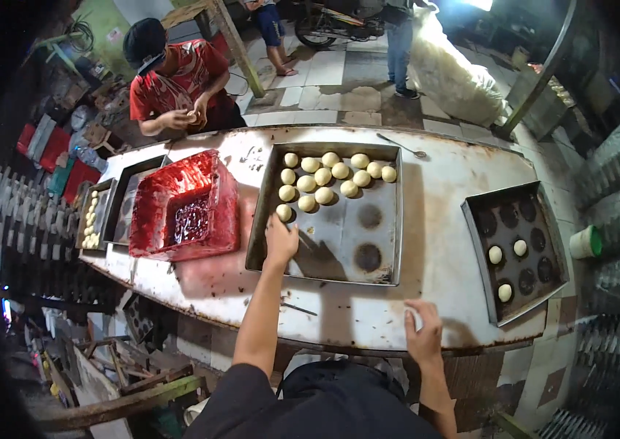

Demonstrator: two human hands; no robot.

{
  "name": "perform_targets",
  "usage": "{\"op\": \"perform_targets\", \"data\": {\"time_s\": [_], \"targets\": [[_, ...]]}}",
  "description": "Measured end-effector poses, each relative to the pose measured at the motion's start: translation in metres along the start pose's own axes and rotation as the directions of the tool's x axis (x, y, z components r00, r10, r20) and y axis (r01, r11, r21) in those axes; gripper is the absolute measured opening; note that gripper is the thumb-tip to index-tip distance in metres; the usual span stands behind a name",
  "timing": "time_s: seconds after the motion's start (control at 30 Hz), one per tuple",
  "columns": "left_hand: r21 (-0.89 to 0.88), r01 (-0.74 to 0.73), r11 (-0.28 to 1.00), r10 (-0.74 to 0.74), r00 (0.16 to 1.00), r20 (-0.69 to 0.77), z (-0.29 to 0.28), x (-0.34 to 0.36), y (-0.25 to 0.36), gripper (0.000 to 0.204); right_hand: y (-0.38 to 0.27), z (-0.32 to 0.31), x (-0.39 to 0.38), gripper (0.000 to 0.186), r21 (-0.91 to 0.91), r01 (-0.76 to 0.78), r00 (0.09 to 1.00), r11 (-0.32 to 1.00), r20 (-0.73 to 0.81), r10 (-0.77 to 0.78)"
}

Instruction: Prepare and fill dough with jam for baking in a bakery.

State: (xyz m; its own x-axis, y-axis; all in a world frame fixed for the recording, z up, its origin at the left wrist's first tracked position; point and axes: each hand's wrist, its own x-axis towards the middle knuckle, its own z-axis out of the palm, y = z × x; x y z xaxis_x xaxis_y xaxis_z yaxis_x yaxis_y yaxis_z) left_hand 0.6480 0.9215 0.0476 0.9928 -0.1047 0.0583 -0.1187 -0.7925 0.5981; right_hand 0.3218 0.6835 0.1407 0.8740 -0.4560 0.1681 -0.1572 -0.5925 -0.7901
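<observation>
My left hand point(280, 241) reaches onto a large square metal baking tray point(383, 241), its fingers just below the nearest pale dough ball point(284, 212). Several more dough balls point(325, 175) sit in rows along the tray's far left part. I cannot tell whether the fingers hold a ball. My right hand point(423, 333) rests on the white table's near edge point(339, 322), fingers curled around something small and white.
A red plastic tub point(185, 205) with dark red filling stands left of the tray. A second dark tray point(518, 249) with three dough balls lies at the right. More trays sit at far left. A person in a red shirt point(178, 80) works across the table. A spoon point(401, 146) lies at the far edge.
</observation>
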Motion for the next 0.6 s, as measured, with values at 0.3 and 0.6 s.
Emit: {"op": "perform_targets", "data": {"time_s": [0.3, 0.6], "targets": [[-0.466, 0.324, 0.823, -0.094, 0.887, 0.451, 0.0, 0.029, -0.008, 0.036, -0.1, 0.064, -0.076, 0.015, -0.059, -0.205, 0.976, 0.977, -0.088, 0.199], [-0.621, 0.681, 0.388, 0.469, 0.434, 0.769, -0.109, -0.162, 0.032, 0.05, -0.156, 0.082, -0.093, 0.018, 0.108, -0.098, 0.945, 0.989, -0.301, 0.127]]}}
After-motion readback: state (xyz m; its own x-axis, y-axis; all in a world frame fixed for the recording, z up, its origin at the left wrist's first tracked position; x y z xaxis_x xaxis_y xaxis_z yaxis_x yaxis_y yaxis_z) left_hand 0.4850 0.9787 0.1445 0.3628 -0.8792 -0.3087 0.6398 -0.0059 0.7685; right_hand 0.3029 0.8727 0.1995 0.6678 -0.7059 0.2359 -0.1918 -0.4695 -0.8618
